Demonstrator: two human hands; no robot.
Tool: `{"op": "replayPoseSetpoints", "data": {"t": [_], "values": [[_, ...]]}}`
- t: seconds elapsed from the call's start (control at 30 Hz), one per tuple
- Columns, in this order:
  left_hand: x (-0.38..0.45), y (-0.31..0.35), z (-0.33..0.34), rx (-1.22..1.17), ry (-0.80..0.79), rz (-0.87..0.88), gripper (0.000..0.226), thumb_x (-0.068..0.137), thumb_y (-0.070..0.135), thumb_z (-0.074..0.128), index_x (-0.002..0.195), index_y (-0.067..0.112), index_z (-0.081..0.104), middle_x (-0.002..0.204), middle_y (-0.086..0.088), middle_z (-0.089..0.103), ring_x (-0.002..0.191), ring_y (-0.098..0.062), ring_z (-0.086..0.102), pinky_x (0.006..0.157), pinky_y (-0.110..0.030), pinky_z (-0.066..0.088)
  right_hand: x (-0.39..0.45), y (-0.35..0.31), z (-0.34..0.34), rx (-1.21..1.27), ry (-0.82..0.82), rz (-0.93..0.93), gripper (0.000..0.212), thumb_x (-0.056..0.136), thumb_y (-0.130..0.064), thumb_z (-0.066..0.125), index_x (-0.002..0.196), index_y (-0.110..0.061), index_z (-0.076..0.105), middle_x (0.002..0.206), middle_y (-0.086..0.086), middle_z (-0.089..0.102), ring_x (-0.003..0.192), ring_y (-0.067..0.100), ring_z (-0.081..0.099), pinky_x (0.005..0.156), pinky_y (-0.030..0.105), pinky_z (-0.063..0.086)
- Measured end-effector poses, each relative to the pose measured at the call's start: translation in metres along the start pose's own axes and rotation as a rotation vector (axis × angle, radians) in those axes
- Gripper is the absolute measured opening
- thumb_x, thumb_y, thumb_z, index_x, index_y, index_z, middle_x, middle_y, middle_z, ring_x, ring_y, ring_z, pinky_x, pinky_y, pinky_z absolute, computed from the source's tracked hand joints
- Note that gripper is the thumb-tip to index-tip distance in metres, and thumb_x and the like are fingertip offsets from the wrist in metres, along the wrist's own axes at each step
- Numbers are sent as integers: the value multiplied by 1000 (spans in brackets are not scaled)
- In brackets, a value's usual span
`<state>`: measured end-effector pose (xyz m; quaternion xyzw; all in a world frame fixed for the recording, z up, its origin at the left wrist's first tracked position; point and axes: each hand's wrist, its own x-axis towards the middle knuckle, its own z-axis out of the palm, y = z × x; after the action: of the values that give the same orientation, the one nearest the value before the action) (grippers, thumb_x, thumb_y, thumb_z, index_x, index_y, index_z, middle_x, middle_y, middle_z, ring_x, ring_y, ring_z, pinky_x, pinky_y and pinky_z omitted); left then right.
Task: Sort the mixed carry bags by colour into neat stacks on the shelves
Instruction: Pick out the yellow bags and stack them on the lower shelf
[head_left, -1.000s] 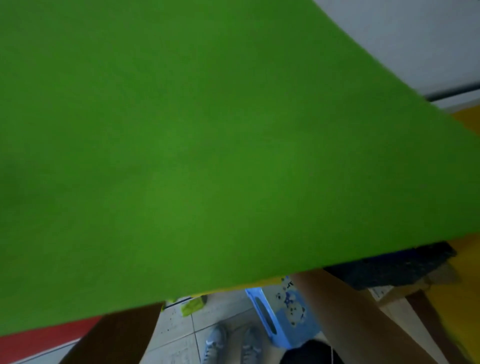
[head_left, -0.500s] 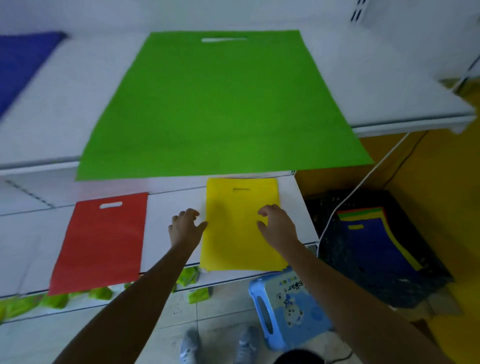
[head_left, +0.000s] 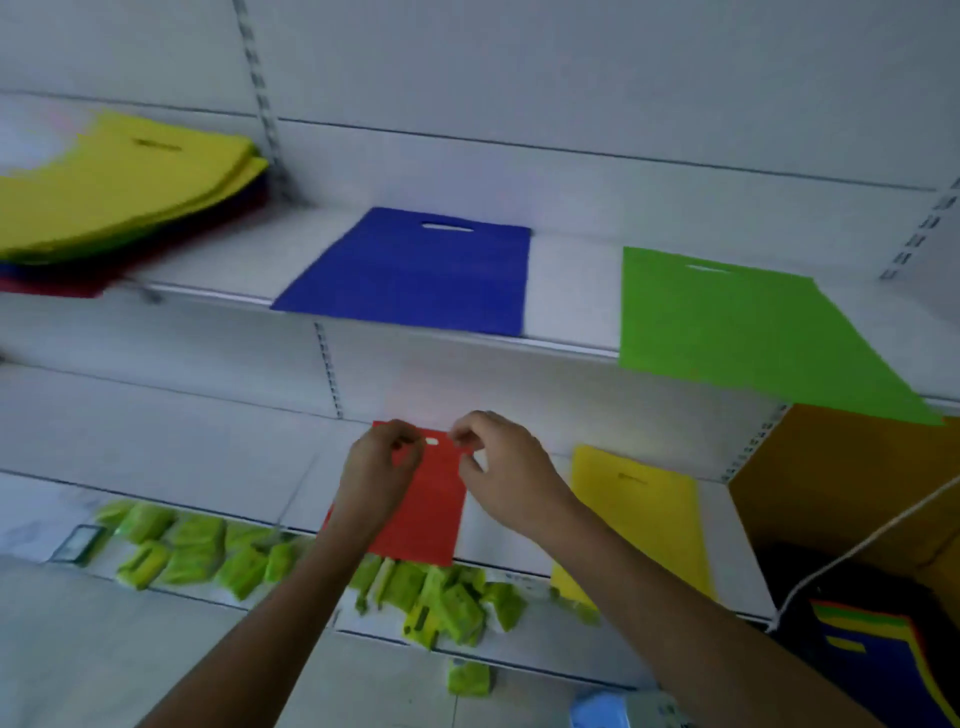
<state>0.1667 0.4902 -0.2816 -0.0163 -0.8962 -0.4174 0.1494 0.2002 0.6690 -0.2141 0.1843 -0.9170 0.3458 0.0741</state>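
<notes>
While both hands pinch its top edge, left hand (head_left: 382, 467), right hand (head_left: 501, 467), red bag (head_left: 434, 509) lengthwise, handle slot rearward

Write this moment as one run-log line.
left hand: pinches red bag top | right hand: pinches same | red bag: lower shelf, beside yellow bag | step: straightening

Single flat bags on the shelves — one blue bag (head_left: 415, 270), one green bag (head_left: 737, 332), one red bag (head_left: 426, 509), one yellow bag (head_left: 634, 519); hands — two.
</notes>
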Motion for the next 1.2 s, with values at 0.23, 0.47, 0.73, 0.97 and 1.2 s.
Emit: {"op": "replayPoseSetpoints", "data": {"t": [0.23, 0.47, 0.73, 0.97, 1.2], "values": [[-26, -17, -213, -58, 245, 81, 7, 88, 18, 62, 85, 22, 66, 81, 13, 67, 74, -2, 62, 61, -17, 46, 41, -166, 39, 76, 6, -227, 21, 90, -22, 56, 110, -25, 62, 104, -14, 62, 96, 3, 56, 85, 27, 49], [19, -34, -333, -113, 387, 147, 10, 94, 20, 56, 93, 16, 66, 78, 5, 68, 68, -5, 64, 61, -14, 48, 132, -235, 50, 79, 9, -199, 14, 93, -28, 56, 104, -24, 64, 96, -15, 64, 89, 3, 60, 76, 23, 49], [150, -69, -405, -33, 442, 225, 13, 94, 19, 54, 93, 16, 66, 83, 7, 69, 80, -3, 64, 72, -22, 49, 288, -235, 78, -99, 55, -55, 38, 94, -40, 52, 76, -9, 63, 77, 6, 67, 77, 25, 63, 67, 35, 50], [272, -116, -441, 338, 83, 55, 33, 97, 35, 49, 121, 16, 62, 125, -1, 62, 116, -19, 54, 94, -32, 39, 396, -237, 93, -311, -76, 141, 71, 84, -74, 43, 51, -14, 65, 50, -5, 66, 56, 16, 65, 72, 33, 54], [301, -145, -441, 664, -278, -26, 59, 98, 50, 34, 141, 11, 38, 148, -9, 38, 135, -25, 37, 107, -34, 29, 403, -233, 95, -486, -167, 229, 70, 70, -84, 47, 52, -17, 57, 51, -2, 65, 55, 17, 66, 77, 39, 56]]}}
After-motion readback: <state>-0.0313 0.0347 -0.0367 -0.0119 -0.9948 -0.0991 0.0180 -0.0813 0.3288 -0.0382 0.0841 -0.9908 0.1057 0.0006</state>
